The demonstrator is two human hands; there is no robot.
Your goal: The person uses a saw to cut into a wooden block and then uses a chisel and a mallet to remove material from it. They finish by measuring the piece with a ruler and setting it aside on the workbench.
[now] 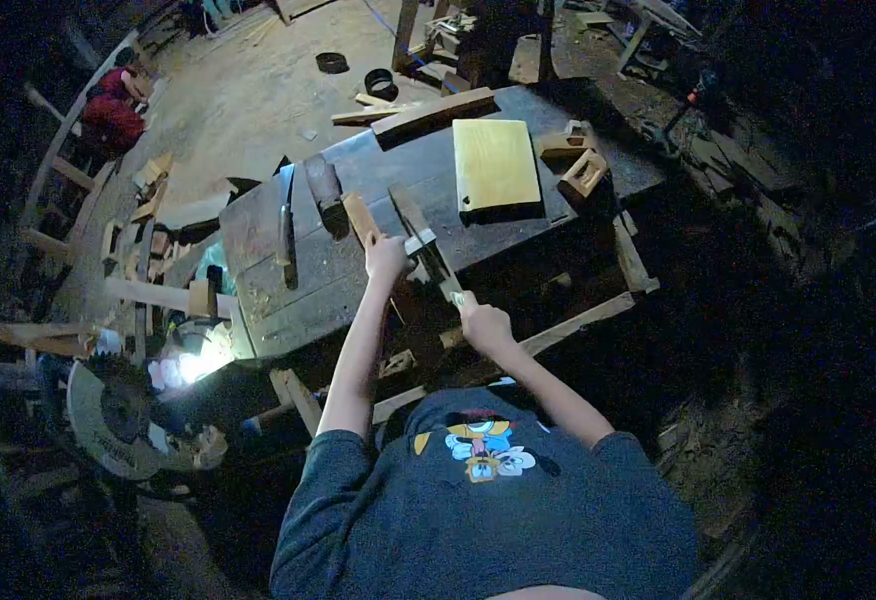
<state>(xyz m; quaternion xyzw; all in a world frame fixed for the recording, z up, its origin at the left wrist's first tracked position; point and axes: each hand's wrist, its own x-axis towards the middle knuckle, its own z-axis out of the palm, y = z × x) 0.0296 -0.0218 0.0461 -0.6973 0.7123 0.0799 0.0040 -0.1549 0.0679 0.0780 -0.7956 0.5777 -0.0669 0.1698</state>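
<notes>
At the front edge of a dark wooden workbench, my left hand is closed beside a small pale block and the lower end of a light wooden piece. What its fingers grip is too small to make out. My right hand is wrapped round the pale end of a long narrow tool, which slants up and left over the bench edge. The tool passes close to the pale block near my left hand. Left of my hands lie a dark rounded wooden piece and a long handled tool.
A yellow board lies right of centre, with wooden planes beside it. A timber rests along the far edge. A circular blade and bright lamp are lower left. A person in red crouches far left.
</notes>
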